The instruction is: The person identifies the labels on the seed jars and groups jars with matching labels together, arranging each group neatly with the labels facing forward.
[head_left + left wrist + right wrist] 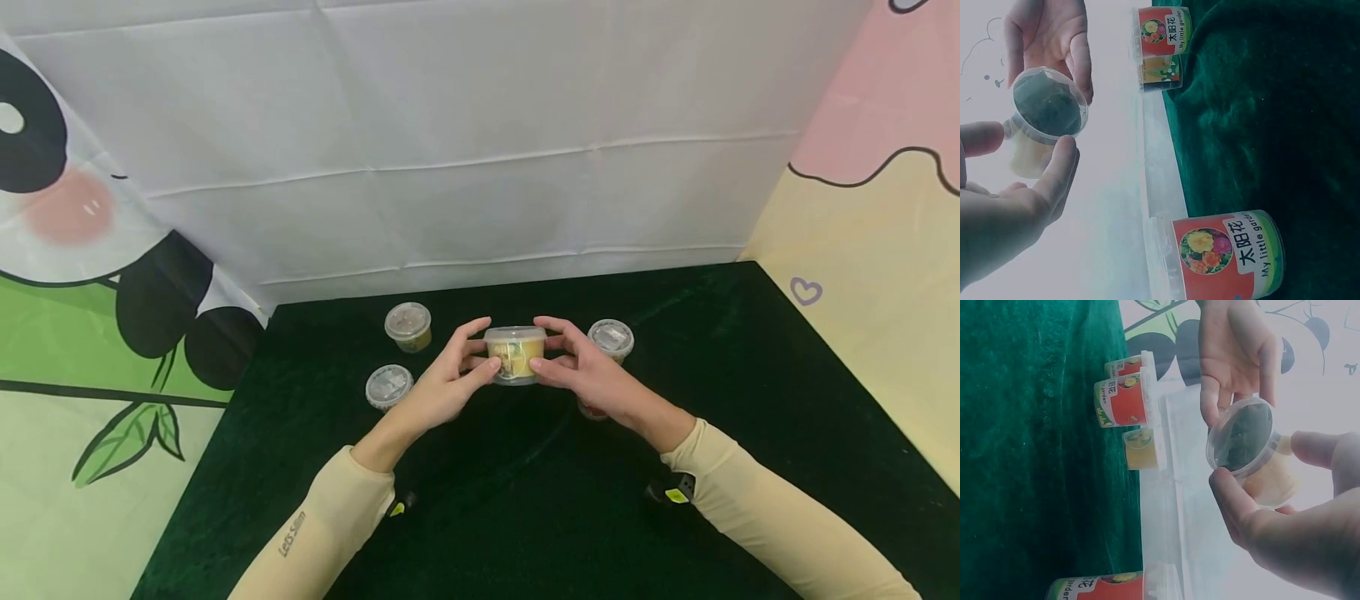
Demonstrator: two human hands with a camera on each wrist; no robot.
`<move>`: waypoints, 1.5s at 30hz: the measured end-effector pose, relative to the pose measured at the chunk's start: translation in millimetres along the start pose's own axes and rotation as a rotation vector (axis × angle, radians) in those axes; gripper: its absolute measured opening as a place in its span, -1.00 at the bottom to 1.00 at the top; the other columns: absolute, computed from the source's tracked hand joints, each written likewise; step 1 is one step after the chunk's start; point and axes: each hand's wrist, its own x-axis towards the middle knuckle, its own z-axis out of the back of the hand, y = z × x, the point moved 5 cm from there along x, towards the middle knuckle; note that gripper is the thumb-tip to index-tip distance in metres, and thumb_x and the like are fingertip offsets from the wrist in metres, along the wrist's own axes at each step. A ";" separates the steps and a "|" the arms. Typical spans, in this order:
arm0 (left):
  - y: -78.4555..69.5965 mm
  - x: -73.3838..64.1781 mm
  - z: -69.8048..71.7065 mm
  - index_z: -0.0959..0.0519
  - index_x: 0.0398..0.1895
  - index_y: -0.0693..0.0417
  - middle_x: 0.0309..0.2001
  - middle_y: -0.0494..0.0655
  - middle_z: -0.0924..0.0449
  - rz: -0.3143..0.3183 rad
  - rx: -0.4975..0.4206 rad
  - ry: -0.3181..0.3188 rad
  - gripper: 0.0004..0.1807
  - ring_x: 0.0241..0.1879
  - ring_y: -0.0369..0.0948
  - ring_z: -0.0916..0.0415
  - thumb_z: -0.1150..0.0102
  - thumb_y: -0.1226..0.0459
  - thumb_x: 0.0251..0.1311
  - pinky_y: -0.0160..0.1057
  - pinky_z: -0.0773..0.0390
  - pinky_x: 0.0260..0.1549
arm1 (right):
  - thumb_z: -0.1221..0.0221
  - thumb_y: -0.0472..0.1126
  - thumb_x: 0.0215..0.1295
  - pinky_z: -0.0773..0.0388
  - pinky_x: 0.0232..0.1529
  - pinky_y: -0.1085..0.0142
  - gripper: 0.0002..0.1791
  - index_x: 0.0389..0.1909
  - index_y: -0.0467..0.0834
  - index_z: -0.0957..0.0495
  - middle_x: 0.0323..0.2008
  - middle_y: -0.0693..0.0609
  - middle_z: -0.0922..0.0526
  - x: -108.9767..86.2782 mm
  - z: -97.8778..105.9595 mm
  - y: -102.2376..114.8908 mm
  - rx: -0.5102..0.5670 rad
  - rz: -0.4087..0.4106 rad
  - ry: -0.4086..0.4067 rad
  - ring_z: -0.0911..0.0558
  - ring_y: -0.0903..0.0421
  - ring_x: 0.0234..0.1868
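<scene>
- A small lidded plastic tub [515,360], clear with a yellow label, is held up above the middle of the desk [510,517], roughly upright.
- The left hand [444,385] grips its left side and the right hand [598,383] its right side, thumbs toward the near face, other fingers bent about the sides and rim.
- It should handle as a light, fairly stiff piece, though thin walls may flex if squeezed; the smooth plastic could slip.
- The best hold is probably on the side walls just under the rim; prying up at the lid [516,332] might loosen it.
- Any print on the held tub's label is too small to read.
- On the desk's left, a red-labelled tub [1229,256] reads "太阳花" and "My little garden"; a red tub [1163,32] on the right carries the same words.
- Beside that one, an orange-and-green-labelled tub [1161,72] has no legible text.
- Dark lettering on the left sleeve [318,500] seems to read "Lets Slim", but is unclear.
</scene>
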 end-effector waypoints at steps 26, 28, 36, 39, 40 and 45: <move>4.8 2.9 1.0 -0.02 0.56 -0.15 0.30 0.22 -0.26 0.016 -0.033 -0.009 -0.37 -0.04 0.06 -0.58 -0.01 0.13 0.55 0.19 -0.62 -0.01 | -0.10 -0.16 0.54 -0.50 0.26 0.16 -0.22 0.63 -0.03 0.06 0.44 -0.30 -0.23 6.2 0.5 -3.3 0.173 -0.075 0.043 -0.47 -0.17 0.32; 4.3 3.1 1.6 -0.03 0.55 -0.13 0.31 0.23 -0.27 0.011 -0.040 -0.011 -0.39 -0.02 0.10 -0.57 0.02 0.14 0.57 0.19 -0.63 -0.02 | -0.09 -0.16 0.55 -0.50 0.26 0.15 -0.22 0.63 -0.04 0.07 0.44 -0.30 -0.23 5.9 0.7 -2.9 0.173 -0.085 0.044 -0.48 -0.17 0.31; 2.0 2.7 4.2 -0.05 0.55 -0.05 0.29 0.25 -0.30 0.006 -0.051 -0.041 -0.43 0.01 0.13 -0.55 0.07 0.17 0.59 0.18 -0.65 -0.07 | -0.09 -0.18 0.55 -0.50 0.26 0.14 -0.24 0.63 -0.05 0.06 0.42 -0.25 -0.14 7.4 0.7 -0.1 0.204 -0.083 0.035 -0.41 -0.18 0.33; 1.3 1.9 5.2 -0.06 0.55 -0.05 0.29 0.24 -0.32 0.004 -0.045 -0.046 -0.43 0.00 0.10 -0.56 0.06 0.17 0.59 0.12 -0.67 -0.08 | -0.09 -0.18 0.55 -0.50 0.25 0.13 -0.24 0.62 -0.05 0.04 0.41 -0.26 -0.15 7.8 0.3 0.3 0.211 -0.081 0.028 -0.41 -0.17 0.33; 1.2 1.7 5.5 -0.06 0.55 -0.05 0.29 0.24 -0.32 0.003 -0.042 -0.046 -0.43 0.00 0.08 -0.56 0.06 0.17 0.59 0.09 -0.68 -0.09 | -0.09 -0.18 0.54 -0.50 0.25 0.13 -0.25 0.62 -0.05 0.03 0.40 -0.25 -0.16 7.9 0.3 0.2 0.211 -0.081 0.026 -0.41 -0.17 0.32; 0.9 3.1 8.5 -0.06 0.54 -0.07 0.29 0.21 -0.34 0.012 -0.025 -0.051 -0.44 -0.01 0.04 -0.57 0.07 0.15 0.59 -0.02 -0.69 -0.11 | -0.10 -0.19 0.54 -0.51 0.24 0.13 -0.25 0.62 -0.05 0.02 0.40 -0.24 -0.15 10.7 1.2 0.9 0.204 -0.075 0.028 -0.42 -0.16 0.31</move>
